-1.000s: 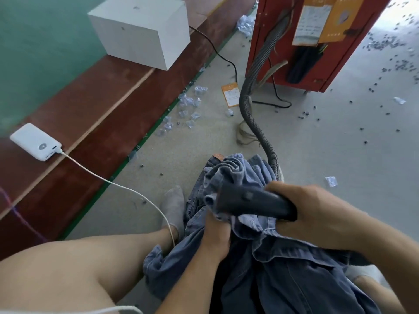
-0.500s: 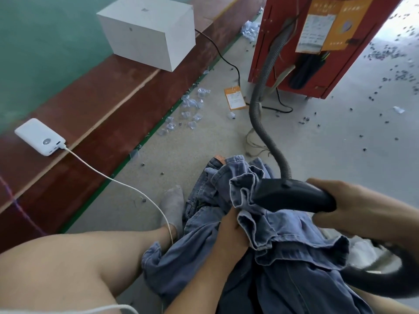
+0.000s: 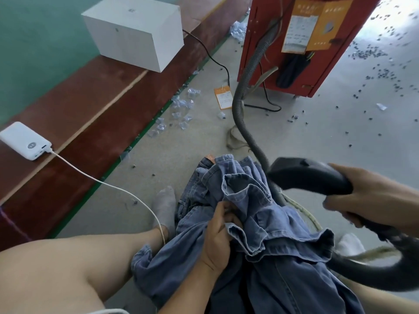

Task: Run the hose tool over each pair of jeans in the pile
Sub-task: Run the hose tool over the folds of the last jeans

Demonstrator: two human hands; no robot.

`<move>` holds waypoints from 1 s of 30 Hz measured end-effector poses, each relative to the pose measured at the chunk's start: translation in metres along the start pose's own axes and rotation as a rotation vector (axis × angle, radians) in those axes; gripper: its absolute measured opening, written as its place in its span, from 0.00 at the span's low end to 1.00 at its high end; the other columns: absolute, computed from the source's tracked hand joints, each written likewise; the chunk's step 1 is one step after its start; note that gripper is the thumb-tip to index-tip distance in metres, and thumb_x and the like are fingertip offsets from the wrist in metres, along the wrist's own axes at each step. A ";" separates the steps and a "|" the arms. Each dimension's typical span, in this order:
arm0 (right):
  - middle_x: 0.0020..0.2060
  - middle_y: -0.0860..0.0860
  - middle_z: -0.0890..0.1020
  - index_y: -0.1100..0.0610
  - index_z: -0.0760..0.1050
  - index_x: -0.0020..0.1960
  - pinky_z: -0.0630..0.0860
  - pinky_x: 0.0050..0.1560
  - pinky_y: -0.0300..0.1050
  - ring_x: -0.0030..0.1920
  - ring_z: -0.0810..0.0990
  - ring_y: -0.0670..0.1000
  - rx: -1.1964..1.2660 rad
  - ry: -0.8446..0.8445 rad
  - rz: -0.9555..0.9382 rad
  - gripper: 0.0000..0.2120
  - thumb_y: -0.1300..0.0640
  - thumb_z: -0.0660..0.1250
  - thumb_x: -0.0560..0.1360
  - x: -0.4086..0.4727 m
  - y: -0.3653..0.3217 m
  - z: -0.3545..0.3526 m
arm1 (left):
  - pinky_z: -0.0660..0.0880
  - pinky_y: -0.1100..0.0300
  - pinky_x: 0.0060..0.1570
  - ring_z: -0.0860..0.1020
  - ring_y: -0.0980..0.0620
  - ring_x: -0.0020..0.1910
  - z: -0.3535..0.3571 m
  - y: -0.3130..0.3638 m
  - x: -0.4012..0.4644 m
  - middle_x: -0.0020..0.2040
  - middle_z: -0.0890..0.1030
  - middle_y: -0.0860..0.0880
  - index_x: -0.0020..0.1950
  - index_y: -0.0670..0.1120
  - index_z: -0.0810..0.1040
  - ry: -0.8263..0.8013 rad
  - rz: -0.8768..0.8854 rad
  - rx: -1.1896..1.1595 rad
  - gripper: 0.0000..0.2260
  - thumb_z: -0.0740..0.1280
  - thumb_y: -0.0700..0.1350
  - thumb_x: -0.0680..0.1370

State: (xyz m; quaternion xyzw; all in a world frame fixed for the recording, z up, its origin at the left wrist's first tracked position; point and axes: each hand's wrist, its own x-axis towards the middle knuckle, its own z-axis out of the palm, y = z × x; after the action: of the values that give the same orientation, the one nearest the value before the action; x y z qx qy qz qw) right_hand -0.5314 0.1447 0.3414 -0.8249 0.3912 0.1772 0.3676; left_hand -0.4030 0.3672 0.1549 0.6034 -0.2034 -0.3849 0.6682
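Note:
Blue jeans [image 3: 247,225] lie bunched across my lap and spill onto the floor. My left hand [image 3: 218,234] grips a fold of the denim near the waistband. My right hand [image 3: 371,196] holds the black hose tool [image 3: 308,176] by its rear end. The tool's nozzle hangs just right of the jeans, lifted off the cloth. Its grey ribbed hose [image 3: 243,91] runs up to the red machine [image 3: 301,41] and also loops round at the lower right.
A white power bank [image 3: 25,140] with a white cable [image 3: 127,193] lies on the brown ledge at left, with a white box [image 3: 136,30] farther along it. Plastic scraps, an orange tag [image 3: 223,100] and small dark bits litter the grey floor. My socked foot [image 3: 164,207] rests beside the jeans.
My right hand has pulled the hose tool to the right, off the jeans. My left hand keeps its hold on the denim.

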 end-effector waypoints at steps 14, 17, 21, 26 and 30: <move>0.24 0.56 0.80 0.39 0.75 0.53 0.73 0.22 0.44 0.21 0.75 0.51 0.045 0.086 -0.070 0.18 0.59 0.72 0.71 0.008 0.000 0.005 | 0.74 0.65 0.43 0.75 0.63 0.36 0.002 0.001 -0.008 0.37 0.78 0.61 0.76 0.60 0.72 -0.168 0.136 0.400 0.29 0.62 0.43 0.75; 0.24 0.52 0.79 0.37 0.75 0.49 0.72 0.23 0.42 0.20 0.74 0.48 -0.071 -0.097 -0.017 0.17 0.60 0.71 0.72 0.008 -0.005 0.014 | 0.77 0.62 0.50 0.80 0.61 0.44 0.007 0.002 -0.016 0.45 0.82 0.61 0.72 0.55 0.77 -0.126 0.163 0.332 0.26 0.61 0.43 0.75; 0.30 0.51 0.78 0.44 0.75 0.43 0.72 0.25 0.38 0.23 0.73 0.44 -0.133 -0.109 -0.057 0.13 0.61 0.72 0.71 0.024 -0.018 0.047 | 0.77 0.48 0.58 0.80 0.51 0.54 0.000 -0.007 -0.024 0.54 0.82 0.52 0.63 0.47 0.83 -0.037 0.161 0.432 0.19 0.60 0.46 0.76; 0.25 0.48 0.80 0.44 0.74 0.46 0.70 0.22 0.37 0.21 0.75 0.46 -0.016 0.128 -0.096 0.14 0.61 0.73 0.73 0.027 -0.019 0.036 | 0.65 0.47 0.73 0.65 0.50 0.71 0.003 -0.010 -0.038 0.70 0.68 0.50 0.55 0.48 0.81 0.028 0.292 0.954 0.12 0.63 0.46 0.75; 0.24 0.56 0.80 0.38 0.72 0.45 0.74 0.23 0.46 0.21 0.76 0.51 -0.061 0.151 -0.043 0.17 0.60 0.73 0.73 0.016 -0.005 0.012 | 0.65 0.49 0.76 0.71 0.48 0.75 -0.006 0.019 -0.019 0.74 0.76 0.46 0.58 0.41 0.82 -0.081 -0.006 0.218 0.17 0.61 0.41 0.73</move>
State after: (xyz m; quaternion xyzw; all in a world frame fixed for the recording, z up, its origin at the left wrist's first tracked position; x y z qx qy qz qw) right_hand -0.5171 0.1475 0.3263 -0.8550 0.3942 0.1185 0.3154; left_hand -0.4054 0.3846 0.1754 0.6568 -0.2692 -0.3866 0.5888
